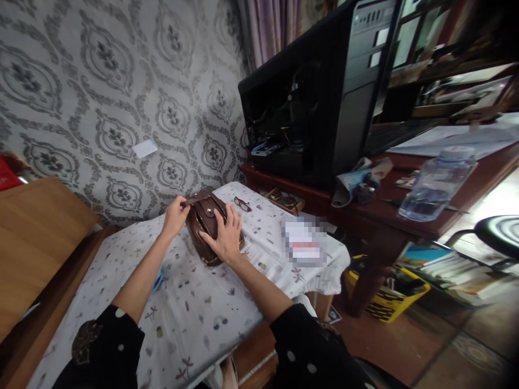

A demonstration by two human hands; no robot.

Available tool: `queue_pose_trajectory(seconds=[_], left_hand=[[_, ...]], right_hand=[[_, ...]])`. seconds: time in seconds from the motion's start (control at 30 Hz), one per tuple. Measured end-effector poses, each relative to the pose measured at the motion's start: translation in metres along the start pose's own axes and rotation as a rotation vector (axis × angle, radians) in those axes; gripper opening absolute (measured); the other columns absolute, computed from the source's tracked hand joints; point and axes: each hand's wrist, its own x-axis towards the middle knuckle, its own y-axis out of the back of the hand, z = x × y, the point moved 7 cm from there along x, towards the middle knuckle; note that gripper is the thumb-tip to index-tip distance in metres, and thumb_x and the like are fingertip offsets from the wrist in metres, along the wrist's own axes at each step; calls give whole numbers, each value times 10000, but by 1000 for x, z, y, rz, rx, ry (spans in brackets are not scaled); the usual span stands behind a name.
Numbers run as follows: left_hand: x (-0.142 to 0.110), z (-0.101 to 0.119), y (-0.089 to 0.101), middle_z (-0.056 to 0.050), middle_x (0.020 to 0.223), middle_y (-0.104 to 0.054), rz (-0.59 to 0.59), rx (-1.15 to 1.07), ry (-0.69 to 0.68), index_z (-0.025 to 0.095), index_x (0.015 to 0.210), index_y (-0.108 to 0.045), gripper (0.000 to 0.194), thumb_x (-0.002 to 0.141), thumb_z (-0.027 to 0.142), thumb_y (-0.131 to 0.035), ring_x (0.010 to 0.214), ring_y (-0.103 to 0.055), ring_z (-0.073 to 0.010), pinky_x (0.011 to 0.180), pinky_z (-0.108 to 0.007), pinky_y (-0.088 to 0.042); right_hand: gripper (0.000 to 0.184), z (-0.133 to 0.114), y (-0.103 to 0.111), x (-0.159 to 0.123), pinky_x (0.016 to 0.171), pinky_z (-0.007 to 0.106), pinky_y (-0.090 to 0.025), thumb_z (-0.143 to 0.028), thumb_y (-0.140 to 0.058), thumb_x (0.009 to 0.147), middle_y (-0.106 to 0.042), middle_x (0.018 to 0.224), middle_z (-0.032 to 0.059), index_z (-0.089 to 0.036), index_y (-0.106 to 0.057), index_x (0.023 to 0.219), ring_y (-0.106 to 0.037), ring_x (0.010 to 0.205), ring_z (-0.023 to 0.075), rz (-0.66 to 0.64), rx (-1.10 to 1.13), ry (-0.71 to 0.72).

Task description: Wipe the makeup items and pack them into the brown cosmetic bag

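A brown leather handbag (206,216) with zips and a snap-like stud lies on a table (203,319) spread with a white patterned cloth. My left hand (177,215) pinches the end of the bag's strap (198,201) at its far left side. Across the near right side of the bag rests my right hand (227,235), thumb and fingers spread against the leather. A pair of eyeglasses (242,203) lies just beyond the bag to the right. Something small and blue (158,280) shows partly behind my left forearm.
A blurred-out white and pink item (305,241) lies at the cloth's right. Behind it, a black computer case (300,108) and a water bottle (438,183) stand on a dark red desk (389,216). A yellow basket (389,302) sits below. Wooden board (40,232) at left.
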Motion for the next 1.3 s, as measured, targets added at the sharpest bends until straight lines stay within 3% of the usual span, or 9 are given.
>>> queue_pose_trajectory(seconds=[0.23, 0.53, 0.73, 0.93, 1.1, 1.3], left_hand=[[-1, 12, 6, -19, 816, -656, 72, 46, 21, 229, 869, -555, 106, 810, 183, -481, 824, -630, -206, 802, -312, -464], [-24, 24, -4, -53, 923, -653, 198, 61, 36, 228, 982, -551, 155, 868, 215, -447, 876, -619, -236, 841, -350, -459], [-25, 26, -9, -52, 945, -625, 285, 29, 40, 228, 983, -529, 126, 907, 242, -429, 925, -603, -227, 866, -332, -454], [-24, 26, -9, -32, 889, -618, 315, -20, 31, 223, 964, -537, 89, 905, 246, -474, 865, -599, -216, 841, -331, -454], [-20, 25, -5, -17, 860, -615, 316, -84, 13, 229, 946, -538, 84, 867, 222, -511, 838, -606, -201, 793, -308, -461], [-14, 26, -1, 0, 844, -637, 278, -187, -4, 227, 975, -521, 161, 846, 158, -456, 835, -680, -172, 788, -285, -492]], right_hand=[[781, 1, 0, 0, 1154, 568, -259, -680, -576, 866, -289, 1584, 224, -167, -486, 1448, -224, 1482, 376, -1, -15, 0], [798, -3, 3, 0, 1147, 594, -245, -693, -591, 845, -284, 1583, 247, -157, -494, 1429, -234, 1469, 394, 18, -20, 7], [939, -7, 2, -1, 1137, 640, -221, -753, -610, 785, -242, 1589, 305, -101, -454, 1443, -182, 1485, 439, -4, -36, 26], [1051, -8, 0, -1, 1150, 641, -198, -764, -671, 720, -217, 1590, 331, -72, -412, 1467, -158, 1496, 454, -35, -39, 39], [1020, -8, -3, -1, 1154, 619, -218, -705, -698, 724, -188, 1607, 316, -76, -408, 1473, -150, 1501, 448, -45, -6, 15], [1001, -5, -3, -1, 1151, 608, -232, -757, -665, 729, -209, 1609, 286, -115, -442, 1465, -163, 1502, 435, -34, 20, 5]])
